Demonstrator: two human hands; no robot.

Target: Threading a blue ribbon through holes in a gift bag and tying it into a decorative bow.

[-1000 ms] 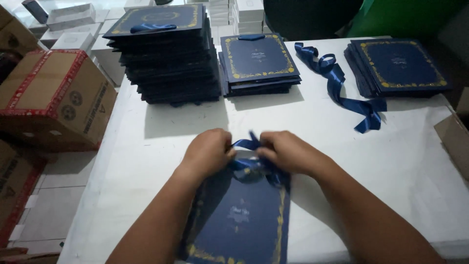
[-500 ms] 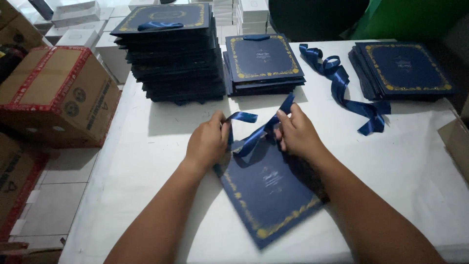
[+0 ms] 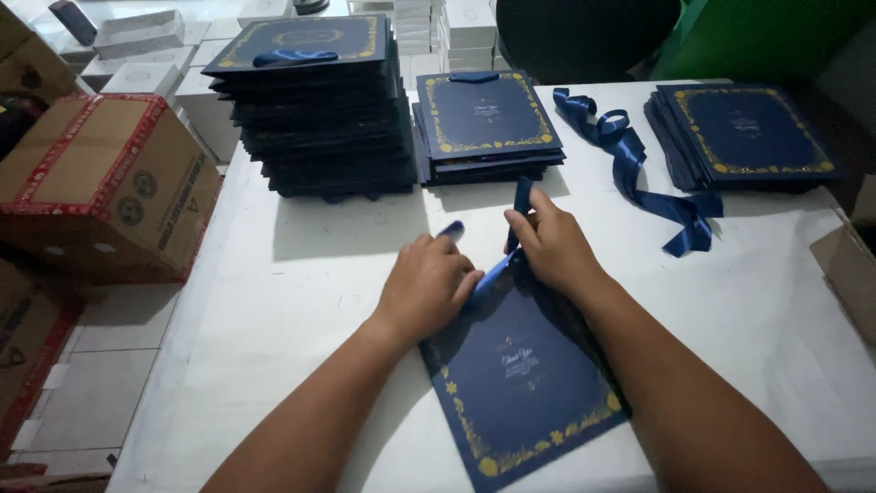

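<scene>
A navy card (image 3: 525, 388) with gold border lies flat on the white table (image 3: 292, 274), its top edge under both hands. The left hand (image 3: 429, 285) presses down on that edge, fingers curled over 1 ribbon (image 3: 497, 267) end. The right hand (image 3: 550, 245) pinches the other end upright. 3 stacks of cards (image 3: 319, 100) sit well behind.

Both forearms reaching forward, left hand (image 3: 427, 285) palm down, fingers curled, right hand (image 3: 550, 245) pinching, hands close together
</scene>
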